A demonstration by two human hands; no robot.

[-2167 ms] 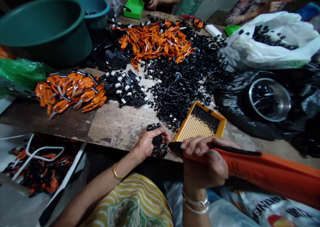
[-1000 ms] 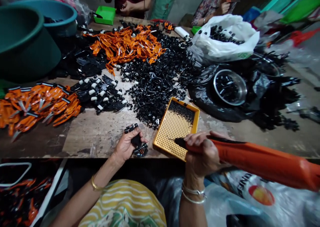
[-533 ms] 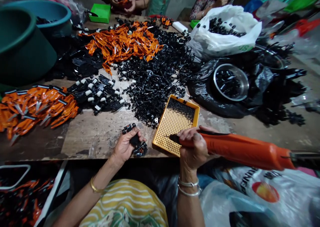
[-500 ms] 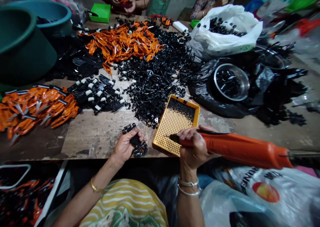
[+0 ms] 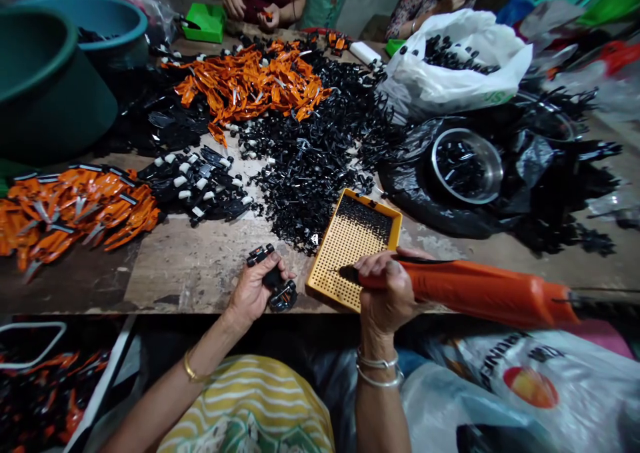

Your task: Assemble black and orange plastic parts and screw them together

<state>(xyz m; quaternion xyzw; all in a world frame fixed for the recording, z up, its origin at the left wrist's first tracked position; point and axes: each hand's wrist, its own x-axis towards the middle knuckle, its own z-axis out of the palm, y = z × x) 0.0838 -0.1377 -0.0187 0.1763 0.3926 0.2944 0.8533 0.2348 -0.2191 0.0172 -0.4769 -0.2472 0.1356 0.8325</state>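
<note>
Near the table's front edge, my left hand [image 5: 254,289] is closed around a small black toy car chassis [image 5: 273,277] with dark wheels. My right hand [image 5: 387,290] grips an orange electric screwdriver [image 5: 480,290], whose dark tip points left over the yellow tray [image 5: 325,266]. That tray has a grid of holes, and many tiny black screws [image 5: 367,216] lie at its far end. Whether the tip touches a screw is too small to tell. Behind the tray spreads a pile of small black parts [image 5: 300,180].
Orange car shells [image 5: 75,206] lie at left, with more [image 5: 250,83] at the back. A metal bowl [image 5: 495,176], a white bag [image 5: 460,90] of wheels and black plastic stand right. Green and blue tubs [image 5: 50,93] fill the back left. Two people sit across the table.
The view has shifted slightly. My hands keep their holds, and the chassis is turned a little in my left hand. Across the table, a person's hands have moved apart.
</note>
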